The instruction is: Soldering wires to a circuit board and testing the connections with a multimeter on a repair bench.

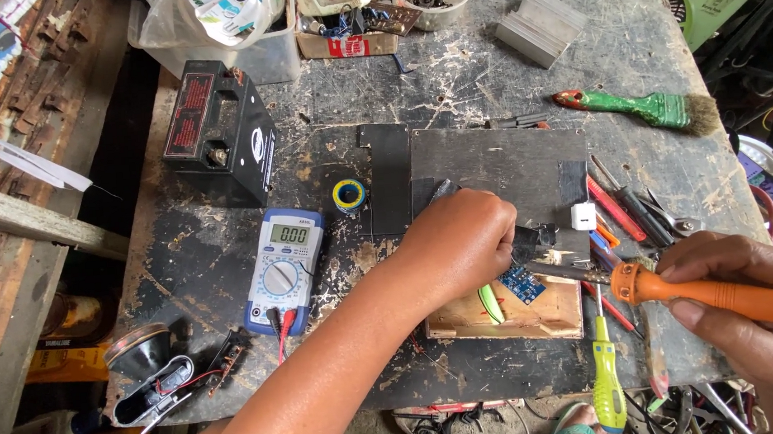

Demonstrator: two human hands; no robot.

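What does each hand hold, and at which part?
The right hand grips the soldering iron by its orange handle. The left hand pinches something small over the blue circuit board; what and where cannot be told.

Soldering iron (727, 295) handle cut off at 3 o'clock, left fingers (497, 236) hiding whatever they pinch, foot (575, 426) cropped at 6 o'clock

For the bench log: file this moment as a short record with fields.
surface: scratched dark table
left hand: left hand pinching a small black part above the blue circuit board
right hand: right hand gripping an orange-handled soldering iron, tip towards the board
support: wooden block under the board
left of hands: multimeter, black battery, solder roll
right side: green-handled brush, screwdrivers
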